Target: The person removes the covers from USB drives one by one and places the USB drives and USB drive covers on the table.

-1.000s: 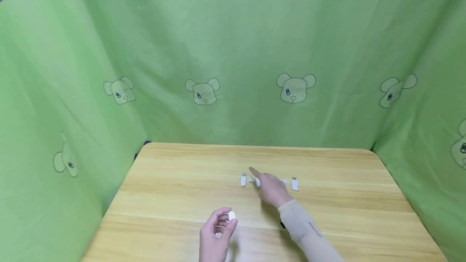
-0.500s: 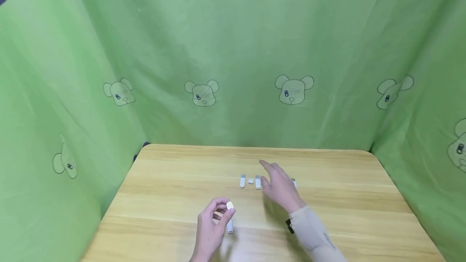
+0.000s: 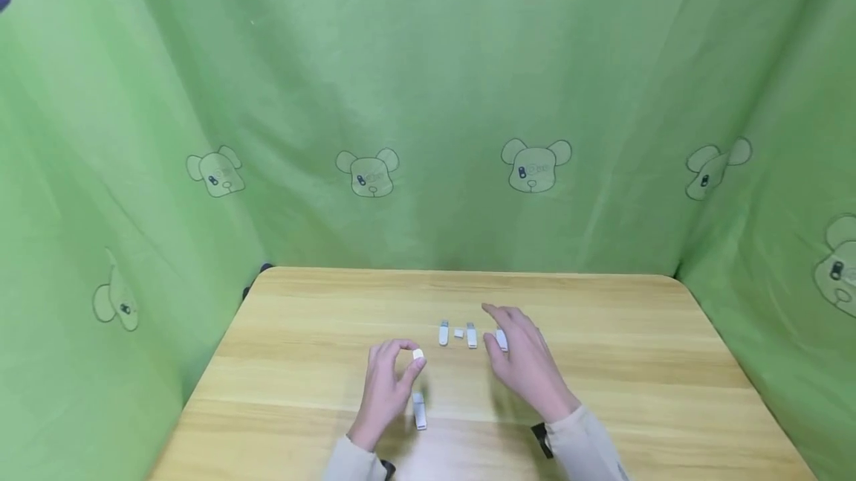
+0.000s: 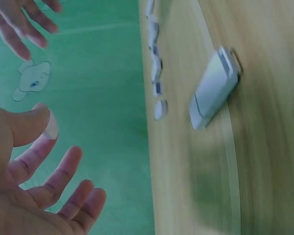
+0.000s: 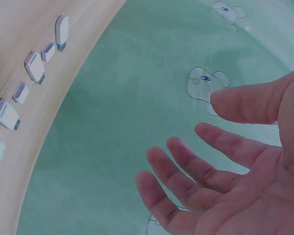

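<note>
My left hand (image 3: 386,386) pinches a small white USB stick cap (image 3: 418,354) between thumb and index finger, above the table. In the left wrist view the cap (image 4: 51,126) shows at the thumb tip, with the other fingers loosely bent. On the table beside that hand lies a white USB stick (image 3: 419,411), its cap seemingly on. My right hand (image 3: 527,362) hovers with relaxed fingers over the right part of a row of USB sticks and caps, holding nothing. That row includes a rounded stick (image 5: 62,30), a cap (image 5: 48,51) and a squarer stick (image 5: 35,67); the hand partly hides it in the head view.
The wooden table (image 3: 321,317) has rounded far corners. Green cloth (image 3: 455,228) printed with bear faces hangs behind it and on both sides. Farther along the row, the right wrist view shows another cap (image 5: 20,92) and another bare stick (image 5: 7,114).
My left hand has moved forward with the cap, uncovering the stick beside it. My right hand has gone from pointing over the row to a spread, relaxed pose farther right.
</note>
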### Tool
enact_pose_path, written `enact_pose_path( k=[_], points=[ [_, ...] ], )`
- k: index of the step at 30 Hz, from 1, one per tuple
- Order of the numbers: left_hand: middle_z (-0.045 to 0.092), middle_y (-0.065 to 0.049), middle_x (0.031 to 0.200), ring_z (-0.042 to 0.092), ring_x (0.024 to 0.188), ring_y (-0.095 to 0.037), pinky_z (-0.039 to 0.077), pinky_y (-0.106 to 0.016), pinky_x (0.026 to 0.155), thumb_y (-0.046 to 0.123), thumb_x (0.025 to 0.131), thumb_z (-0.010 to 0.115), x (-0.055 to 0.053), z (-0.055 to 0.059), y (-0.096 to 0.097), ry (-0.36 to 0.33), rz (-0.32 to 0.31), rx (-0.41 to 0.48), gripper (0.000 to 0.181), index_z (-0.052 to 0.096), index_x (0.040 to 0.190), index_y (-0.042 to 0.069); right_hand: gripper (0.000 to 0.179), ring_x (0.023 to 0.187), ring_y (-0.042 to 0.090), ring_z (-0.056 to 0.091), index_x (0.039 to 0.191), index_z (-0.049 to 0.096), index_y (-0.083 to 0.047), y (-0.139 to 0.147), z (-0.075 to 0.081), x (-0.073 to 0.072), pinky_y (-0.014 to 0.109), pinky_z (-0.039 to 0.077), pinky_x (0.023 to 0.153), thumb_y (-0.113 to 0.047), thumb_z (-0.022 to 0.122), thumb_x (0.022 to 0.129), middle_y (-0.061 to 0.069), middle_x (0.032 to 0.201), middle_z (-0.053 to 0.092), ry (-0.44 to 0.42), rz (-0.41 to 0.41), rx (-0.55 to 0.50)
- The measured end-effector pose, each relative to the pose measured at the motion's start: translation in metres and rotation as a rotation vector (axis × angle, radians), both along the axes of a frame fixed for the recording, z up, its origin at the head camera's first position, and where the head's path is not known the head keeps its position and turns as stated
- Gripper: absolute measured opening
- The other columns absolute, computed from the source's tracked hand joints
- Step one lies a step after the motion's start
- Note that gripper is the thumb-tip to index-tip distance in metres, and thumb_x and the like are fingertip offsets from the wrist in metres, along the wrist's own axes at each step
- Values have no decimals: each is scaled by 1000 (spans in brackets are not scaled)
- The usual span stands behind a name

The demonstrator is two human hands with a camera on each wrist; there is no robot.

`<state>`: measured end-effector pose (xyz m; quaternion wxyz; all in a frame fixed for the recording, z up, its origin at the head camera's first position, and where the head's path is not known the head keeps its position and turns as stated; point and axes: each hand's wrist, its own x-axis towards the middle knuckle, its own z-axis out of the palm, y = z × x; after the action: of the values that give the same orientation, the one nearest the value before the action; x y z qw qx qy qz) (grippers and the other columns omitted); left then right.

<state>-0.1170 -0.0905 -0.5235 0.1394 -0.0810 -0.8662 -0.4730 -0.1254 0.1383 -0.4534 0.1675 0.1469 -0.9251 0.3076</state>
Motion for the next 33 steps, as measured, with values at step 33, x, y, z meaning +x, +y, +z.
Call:
enact_pose_path(
  k=[33],
  points=[
    [56, -25, 137, 31, 141, -51, 24, -73, 111, 15, 91, 73, -77, -30, 0, -37, -137, -181, 15, 69, 105, 11, 53, 124, 26, 58, 132, 64, -22, 2, 24, 104, 46, 41, 98, -10, 79, 83, 3, 138, 62, 150, 7, -11]
  ],
)
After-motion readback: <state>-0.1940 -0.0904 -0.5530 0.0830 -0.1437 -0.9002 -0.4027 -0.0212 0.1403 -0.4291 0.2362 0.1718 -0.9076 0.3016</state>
